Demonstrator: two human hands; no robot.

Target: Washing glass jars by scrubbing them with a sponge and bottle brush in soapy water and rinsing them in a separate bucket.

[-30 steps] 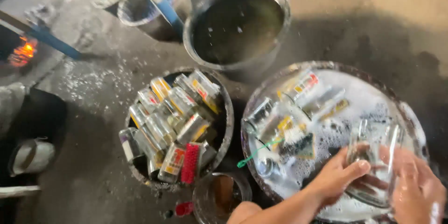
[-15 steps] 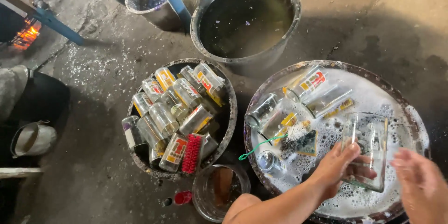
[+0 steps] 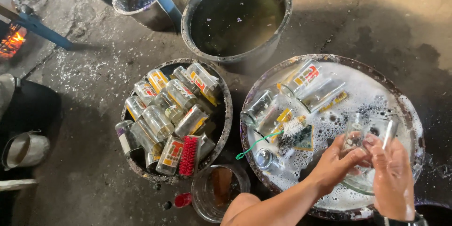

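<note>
I hold a clear glass bottle with both hands above the near right part of the wide soapy basin. My left hand is wrapped around its lower body and my right hand closes on its upper part, fingers curled tight.

The glass is wet and covered in suds, so I judge it could slide out of my grip and knock against the other bottles lying in the foam, such as the labelled bottle at the far side or the small jar by the near left rim. A chip or crack there would put sharp edges under the foam where I cannot see them. The bottle brush with its green loop lies left of my hands, partly sunk.

Much is hard to read. The foam hides the basin's bottom and whatever lies under it. My hands cover most of the bottle, so I cannot tell whether it carries a label. To the left, the dark tub is stacked with bottles and a red brush; the lower layers are hidden. The far bucket holds dark water I cannot see through. My right wrist is cut off at the near edge.
</note>
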